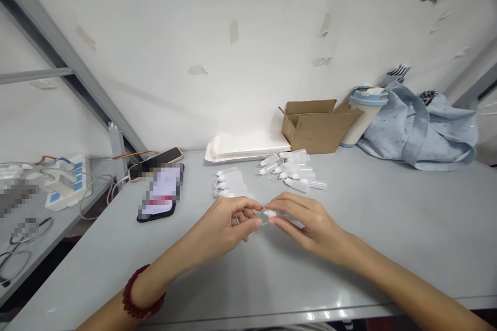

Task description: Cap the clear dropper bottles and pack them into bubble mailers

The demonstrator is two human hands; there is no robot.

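Clear plastic: small tube [268, 214] with a white cap; held just above the worktop [388, 227], well in front of the cardboard box [314, 126] and a little left of it
Left: left hand [227, 225] pinched narrow on one end of the small tube; red bracelet [134, 297] at the wrist
Right: right hand [310, 225] closed on the other end, by the cap; fingertips of both hands nearly meet
Grip: best kept light and low, I judge; a slip then lands on the worktop
Piles: loose heap of tubes [295, 171] just in front of the cardboard box; neat row of tubes [231, 183] left of that; both lie beyond the knuckles, easily swept by a wide move
Edges: front edge under the forearms, far in front of the cardboard box
Room: bare surface in front and right of the cardboard box; phone [161, 194] crowds the far left
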